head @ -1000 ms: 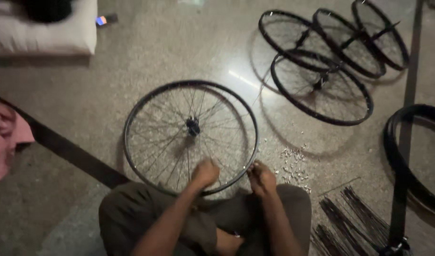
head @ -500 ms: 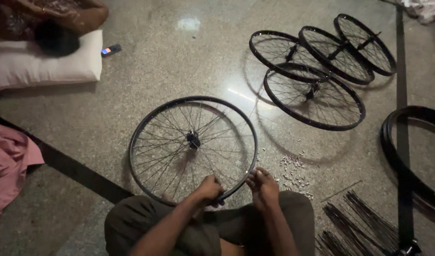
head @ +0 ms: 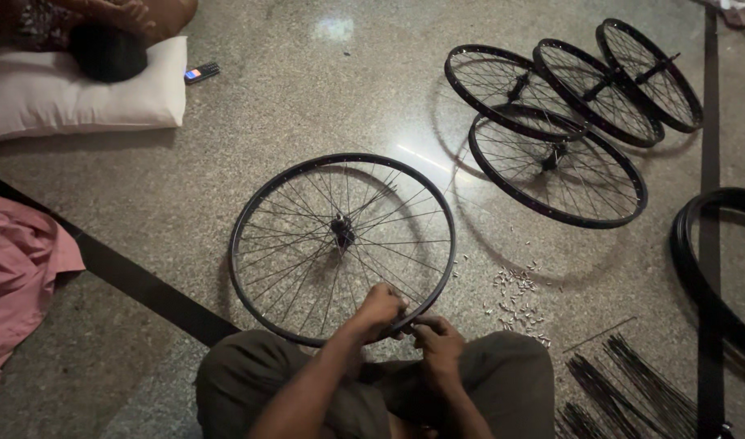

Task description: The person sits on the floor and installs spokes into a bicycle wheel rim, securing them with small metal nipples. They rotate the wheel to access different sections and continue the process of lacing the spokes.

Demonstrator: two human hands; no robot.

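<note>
The wheel [head: 342, 248] has a dark matt metal rim and thin bright metal spokes. Under it, the floor [head: 307, 106] is polished speckled stone, glossy with a light glare. Left of the wheel lies soft pink cloth [head: 19, 276]; beyond it, a white fabric pillow [head: 80, 102]. Right of the wheel, loose black spokes [head: 624, 390] look matt.

wheel [head: 342, 244] ahead, spokes [head: 624, 390] right, pillow [head: 80, 102] left

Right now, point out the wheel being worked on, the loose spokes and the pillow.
wheel [head: 342, 230], head view, on its hub.
loose spokes [head: 624, 386], head view, mid-bundle.
pillow [head: 80, 102], head view, on its top.
</note>
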